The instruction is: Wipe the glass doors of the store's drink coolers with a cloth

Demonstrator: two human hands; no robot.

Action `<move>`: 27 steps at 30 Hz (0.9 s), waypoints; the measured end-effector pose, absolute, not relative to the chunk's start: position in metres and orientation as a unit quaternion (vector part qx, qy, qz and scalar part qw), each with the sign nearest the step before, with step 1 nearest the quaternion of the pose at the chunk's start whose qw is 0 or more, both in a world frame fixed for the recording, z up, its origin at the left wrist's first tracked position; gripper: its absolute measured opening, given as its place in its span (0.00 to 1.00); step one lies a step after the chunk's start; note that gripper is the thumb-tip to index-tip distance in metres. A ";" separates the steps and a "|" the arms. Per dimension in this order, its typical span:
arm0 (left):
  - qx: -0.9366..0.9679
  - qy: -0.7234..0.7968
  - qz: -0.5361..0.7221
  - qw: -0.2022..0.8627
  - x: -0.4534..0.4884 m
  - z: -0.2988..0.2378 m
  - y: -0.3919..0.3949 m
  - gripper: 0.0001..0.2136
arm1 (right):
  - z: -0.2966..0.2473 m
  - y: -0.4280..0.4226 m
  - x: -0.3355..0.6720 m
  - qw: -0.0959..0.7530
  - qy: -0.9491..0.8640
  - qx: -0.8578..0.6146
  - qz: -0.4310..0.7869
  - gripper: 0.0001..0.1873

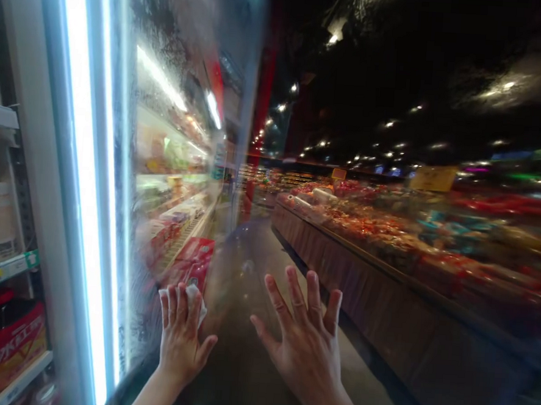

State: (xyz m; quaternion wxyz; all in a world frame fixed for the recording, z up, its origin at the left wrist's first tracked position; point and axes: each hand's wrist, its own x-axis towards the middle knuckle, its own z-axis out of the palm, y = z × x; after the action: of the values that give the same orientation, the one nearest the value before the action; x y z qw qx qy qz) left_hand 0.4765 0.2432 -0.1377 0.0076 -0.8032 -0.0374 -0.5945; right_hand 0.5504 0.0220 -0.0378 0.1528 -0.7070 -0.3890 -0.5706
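1. The white cloth (203, 310) is right of the light strip (82, 166), level with its lower part, crumpled behind the left hand's fingers.
2. The left hand (179, 346), also right of the strip, lies with 4 fingers straight over the cloth and the thumb out to the side.
3. The right hand (311, 351), farther right of the strip, is spread wide, all 5 digits apart, with nothing in it. The 2 hands are apart; I cannot tell whether either touches the glass.
4. The smeared glass (142, 317) begins just right of the strip.
5. Beyond it, also right of the strip, are a red package (194, 259) and lit shelves (175, 187), blurred.
6. Well right of the strip, a long display stand (340, 268) carries blurred goods, with a yellow sign (432, 177) above.
7. Left of the strip's lower part stands a red-lidded jar (12, 342).
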 end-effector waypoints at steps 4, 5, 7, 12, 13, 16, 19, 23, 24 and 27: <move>-0.786 -0.039 -0.616 0.001 0.482 -0.103 0.248 0.38 | -0.038 0.022 0.550 0.145 -0.385 -0.702 -0.581 0.36; -0.787 -0.037 -0.616 0.003 0.482 -0.107 0.245 0.38 | -0.038 0.022 0.550 0.146 -0.384 -0.702 -0.581 0.36; -0.796 -0.031 -0.604 0.013 0.480 -0.134 0.235 0.38 | -0.038 0.022 0.549 0.146 -0.384 -0.703 -0.580 0.36; -0.808 -0.008 -0.588 0.035 0.478 -0.163 0.219 0.38 | -0.038 0.022 0.549 0.142 -0.383 -0.703 -0.582 0.37; -0.804 -0.011 -0.594 0.033 0.479 -0.148 0.221 0.38 | -0.038 0.022 0.549 0.140 -0.383 -0.703 -0.583 0.37; -0.788 -0.018 -0.615 0.022 0.486 -0.095 0.226 0.39 | -0.039 0.023 0.550 0.136 -0.380 -0.703 -0.586 0.37; -0.790 -0.011 -0.613 0.030 0.490 -0.092 0.218 0.40 | -0.040 0.023 0.551 0.134 -0.377 -0.705 -0.586 0.38; -0.795 0.042 -0.600 0.082 0.489 -0.143 0.200 0.38 | -0.042 0.024 0.553 0.126 -0.375 -0.711 -0.581 0.38; -0.794 0.049 -0.599 0.087 0.490 -0.146 0.197 0.38 | -0.042 0.025 0.553 0.124 -0.375 -0.713 -0.580 0.38; -0.797 0.036 -0.600 0.066 0.494 -0.120 0.195 0.37 | -0.041 0.025 0.553 0.121 -0.378 -0.715 -0.576 0.40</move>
State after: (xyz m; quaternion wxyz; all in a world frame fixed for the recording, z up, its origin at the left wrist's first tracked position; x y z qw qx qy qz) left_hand 0.4938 0.1953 -0.1196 0.0662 -0.7968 0.0359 -0.5996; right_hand 0.5528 0.0248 -0.0408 0.1209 -0.7147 -0.3783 -0.5757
